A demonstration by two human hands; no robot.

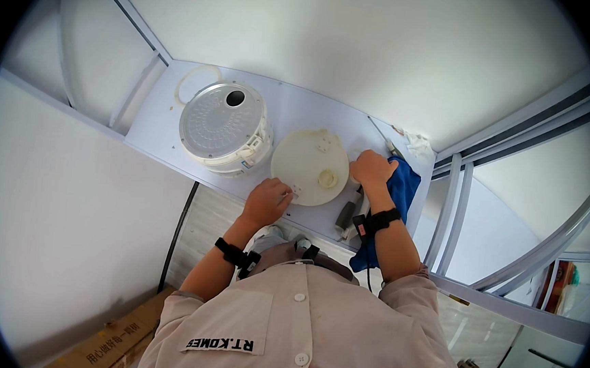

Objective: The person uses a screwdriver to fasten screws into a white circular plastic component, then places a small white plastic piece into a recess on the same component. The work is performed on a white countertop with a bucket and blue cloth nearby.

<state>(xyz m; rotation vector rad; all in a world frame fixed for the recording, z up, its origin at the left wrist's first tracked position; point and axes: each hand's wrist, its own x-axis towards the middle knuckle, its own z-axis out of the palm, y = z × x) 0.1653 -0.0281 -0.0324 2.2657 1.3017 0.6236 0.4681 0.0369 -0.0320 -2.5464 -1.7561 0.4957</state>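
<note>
A pale cream round cover (291,158) lies flat on the white table. It has small holed patches near its edge, and a small cream ring (328,179) rests on it. My left hand (268,201) is closed at the cover's near left edge, fingertips pinching there. Beside the cover's right edge, my right hand (372,169) is closed with its fingers curled under; what it holds, if anything, is hidden. A blue cloth (406,188) lies beside and beneath my right wrist. Close by is a grey-handled tool (348,214), partly hidden by my forearm.
Left of the cover stands a round white appliance body (238,165) topped by a silver metal disc (210,127) with a dark hole. A thin translucent ring (182,84) lies behind it. A screwdriver (379,130) and crumpled white tissue (419,146) are at the far right, near metal frame rails (447,215).
</note>
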